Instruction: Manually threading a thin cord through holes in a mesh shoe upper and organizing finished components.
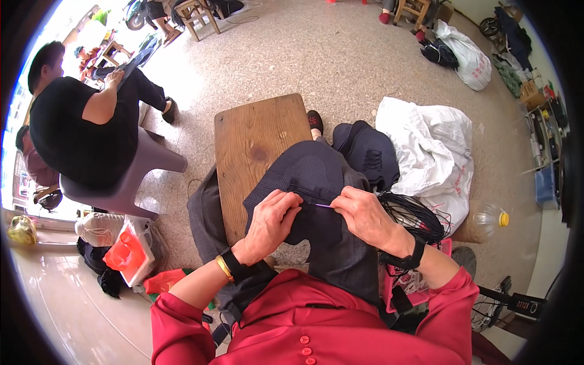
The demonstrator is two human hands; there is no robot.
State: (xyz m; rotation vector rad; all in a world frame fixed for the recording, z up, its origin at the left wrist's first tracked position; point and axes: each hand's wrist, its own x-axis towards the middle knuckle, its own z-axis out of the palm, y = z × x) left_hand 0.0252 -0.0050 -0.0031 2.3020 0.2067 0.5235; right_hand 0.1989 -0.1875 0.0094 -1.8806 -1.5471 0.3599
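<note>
A dark navy shoe upper [311, 163] of knit-like fabric lies spread over my lap and the near end of a wooden board [258, 137]. My left hand [272, 220] is closed in a pinch on the upper, beside its row of lace holes; what sits between those fingertips is too small to make out. Closed too, my right hand [367, 219] pinches a thin purple rod [322, 205] pointing left across the upper toward the left fingertips. Just beyond lie several more dark shoe uppers [368, 153], one with lacing showing. A bundle of black laces [423, 216] rests by my right wrist.
To the right, a white sack [429, 152] lies on the floor, near a pink basket [420, 295] and a plastic jug with yellow cap [483, 222]. At left, a person in black [85, 128] sits on a grey plastic stool [146, 167]. Another white sack [465, 58] is farther back.
</note>
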